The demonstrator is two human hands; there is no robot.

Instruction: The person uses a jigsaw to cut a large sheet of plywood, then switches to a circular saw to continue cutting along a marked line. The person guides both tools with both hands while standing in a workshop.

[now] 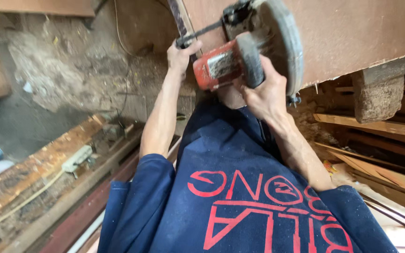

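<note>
Both hands steady a dusty red circular saw with a grey blade guard [247, 54] against the brown board's [352, 33] edge: right hand [266, 91] clenched round its black handle, left hand [181, 54] apparently pinching a dark metal lever [198, 33].

Right hand [266, 91] is wrapped round the handle of a dusty red circular saw [244, 51], left hand [180, 55] gripping a thin dark bar [198, 33] at its 9 o'clock, brown board [352, 33] behind.

Both arms bare, extended forward. Left hand [182, 55] fisted around a grip; right hand [264, 91] curled closed, wrist bent.
</note>
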